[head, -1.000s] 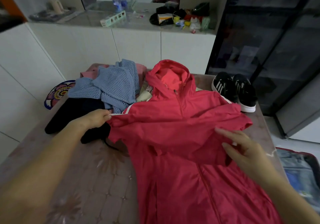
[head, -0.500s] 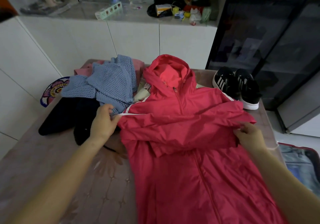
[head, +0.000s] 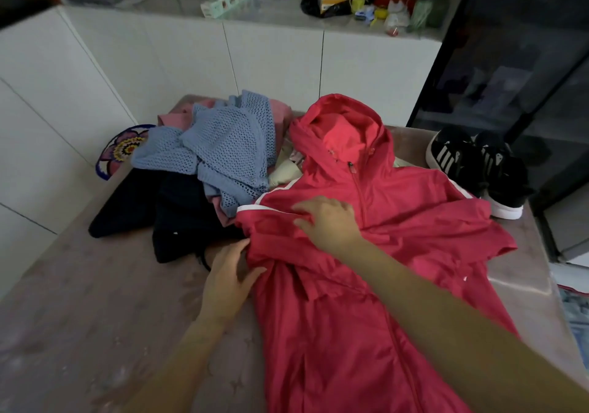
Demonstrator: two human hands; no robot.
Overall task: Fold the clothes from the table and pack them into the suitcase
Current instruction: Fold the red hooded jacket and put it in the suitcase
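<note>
A red hooded jacket [head: 350,333] lies front-up on the table [head: 79,317], zipper closed, both sleeves folded across the chest. My left hand [head: 228,277] pinches the jacket's left edge just below the folded sleeve. My right hand [head: 328,221] reaches across the chest and grips the folded fabric by the white-striped left shoulder. A pile of other clothes sits at the back left: a blue knit sweater [head: 229,148], a pink garment [head: 178,116] and dark garments [head: 165,211]. A sliver of the open suitcase [head: 575,313] shows at the right edge, below the table.
A pair of black sneakers with white stripes [head: 478,173] stands on the table's back right corner. A flower-patterned item [head: 122,151] hangs off the left side. Behind is a white cabinet counter [head: 287,7] with clutter; a dark glass cabinet [head: 526,62] stands at right.
My right hand has left the jacket's right sleeve edge and crossed over to its left shoulder. My left hand has dropped from the shoulder stripe to the jacket's side edge.
</note>
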